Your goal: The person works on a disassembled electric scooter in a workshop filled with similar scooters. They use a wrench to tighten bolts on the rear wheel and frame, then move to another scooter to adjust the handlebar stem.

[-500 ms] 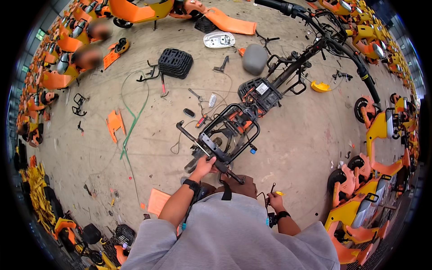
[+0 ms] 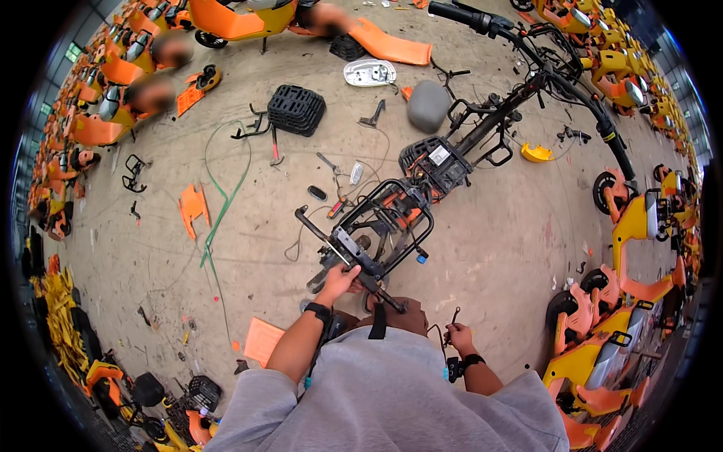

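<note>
A stripped scooter frame [image 2: 422,196] lies in front of me, black, with handlebars [image 2: 489,22] at the far end and a metal rack at the near end. My left hand [image 2: 340,282] is closed around the black rear bar [image 2: 382,291] of this frame, thumb on top. Its lower fingers are partly hidden. Out to the right, apart from the frame, my right hand [image 2: 460,340] is closed on a slim dark wrench [image 2: 456,313], whose small ringed end points up.
A black plastic crate [image 2: 297,110], a red-handled hammer [image 2: 276,149], a grey rounded case [image 2: 429,106] and a green strap [image 2: 220,215] lie on the concrete floor. Orange panels [image 2: 194,209] are scattered about. Rows of yellow-orange scooters [image 2: 633,241] line both sides.
The yellow bit seen beside my right hand earlier is out of sight now. My left hand stays on the rear bar. The whole view has shifted slightly.
</note>
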`<state>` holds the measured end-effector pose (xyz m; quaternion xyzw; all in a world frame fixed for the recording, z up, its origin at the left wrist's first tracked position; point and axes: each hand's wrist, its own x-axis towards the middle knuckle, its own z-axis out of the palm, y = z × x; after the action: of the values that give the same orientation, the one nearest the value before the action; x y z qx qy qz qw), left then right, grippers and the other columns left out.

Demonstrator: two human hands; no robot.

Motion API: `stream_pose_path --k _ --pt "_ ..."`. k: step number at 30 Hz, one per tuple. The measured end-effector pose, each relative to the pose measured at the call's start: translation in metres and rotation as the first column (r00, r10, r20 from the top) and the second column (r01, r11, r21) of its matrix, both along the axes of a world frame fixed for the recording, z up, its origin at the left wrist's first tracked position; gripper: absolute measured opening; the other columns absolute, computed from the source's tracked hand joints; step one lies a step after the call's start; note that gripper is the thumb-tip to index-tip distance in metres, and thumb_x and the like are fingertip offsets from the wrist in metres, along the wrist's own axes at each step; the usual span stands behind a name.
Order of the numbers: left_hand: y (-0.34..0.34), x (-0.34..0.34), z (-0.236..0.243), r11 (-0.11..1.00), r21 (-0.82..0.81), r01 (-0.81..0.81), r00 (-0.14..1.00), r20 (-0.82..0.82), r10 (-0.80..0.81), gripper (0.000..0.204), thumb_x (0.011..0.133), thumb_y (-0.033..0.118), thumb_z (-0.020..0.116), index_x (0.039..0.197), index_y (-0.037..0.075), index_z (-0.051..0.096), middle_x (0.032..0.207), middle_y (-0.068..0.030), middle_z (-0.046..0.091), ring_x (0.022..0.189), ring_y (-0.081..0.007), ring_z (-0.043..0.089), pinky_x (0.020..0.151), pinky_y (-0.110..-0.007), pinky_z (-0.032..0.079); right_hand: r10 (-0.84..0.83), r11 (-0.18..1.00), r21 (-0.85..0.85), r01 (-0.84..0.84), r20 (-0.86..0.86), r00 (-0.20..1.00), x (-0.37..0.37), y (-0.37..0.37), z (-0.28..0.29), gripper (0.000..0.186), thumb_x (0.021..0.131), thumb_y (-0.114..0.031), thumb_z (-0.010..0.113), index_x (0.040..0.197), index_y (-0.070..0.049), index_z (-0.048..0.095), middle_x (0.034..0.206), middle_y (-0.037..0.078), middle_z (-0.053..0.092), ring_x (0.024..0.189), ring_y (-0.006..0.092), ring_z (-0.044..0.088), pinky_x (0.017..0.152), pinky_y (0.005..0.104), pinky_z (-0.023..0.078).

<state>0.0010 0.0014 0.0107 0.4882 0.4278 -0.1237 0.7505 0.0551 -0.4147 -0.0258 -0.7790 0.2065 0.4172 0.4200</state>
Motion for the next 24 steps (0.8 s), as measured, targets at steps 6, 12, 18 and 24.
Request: stream_pose_path --k 6,12,18,24 --pt "0.005 -0.011 -0.014 0.992 -0.116 -0.046 0.998 0.038 0.051 0.032 0.088 0.025 0.058 0.103 -0.001 0.049 0.092 -0.0136 0.062 0.073 -0.0231 0.065 0.065 -0.032 0.055 -0.007 1.000 0.027 0.006 0.009 1.000 0.002 0.001 0.006 0.020 0.088 -0.016 0.053 0.091 0.004 0.060 0.062 0.008 0.058 0.051 0.0150 0.056 0.048 0.0274 0.045" --pt "0.008 -0.014 -0.021 0.982 -0.173 -0.079 0.997 0.009 0.082 0.029 0.089 0.026 0.056 0.103 0.000 0.050 0.096 -0.0128 0.062 0.077 -0.0225 0.064 0.069 -0.032 0.053 0.071 0.998 0.001 -0.071 0.048 0.996 0.003 -0.001 0.012 0.022 0.088 -0.017 0.052 0.091 0.003 0.061 0.063 0.008 0.060 0.053 0.0150 0.058 0.049 0.0273 0.047" --pt "0.005 -0.017 -0.016 0.993 -0.117 0.002 0.995 0.100 0.010 0.028 0.090 0.025 0.055 0.102 -0.001 0.051 0.090 -0.0119 0.064 0.074 -0.0206 0.065 0.064 -0.030 0.054 0.048 0.999 0.019 -0.049 0.054 0.997 0.001 0.001 0.015 0.022 0.088 -0.017 0.053 0.091 0.003 0.062 0.063 0.009 0.060 0.053 0.0152 0.059 0.050 0.0274 0.047" --pt "-0.002 -0.010 -0.024 0.999 -0.036 -0.024 0.988 0.152 0.029 0.030 0.089 0.024 0.058 0.101 -0.003 0.051 0.084 -0.0106 0.065 0.067 -0.0163 0.063 0.059 -0.028 0.053 0.077 0.997 -0.015 -0.076 0.054 0.996 -0.005 -0.003 0.006 0.022 0.088 -0.017 0.053 0.091 0.002 0.062 0.063 0.008 0.060 0.053 0.0146 0.058 0.050 0.0276 0.047"
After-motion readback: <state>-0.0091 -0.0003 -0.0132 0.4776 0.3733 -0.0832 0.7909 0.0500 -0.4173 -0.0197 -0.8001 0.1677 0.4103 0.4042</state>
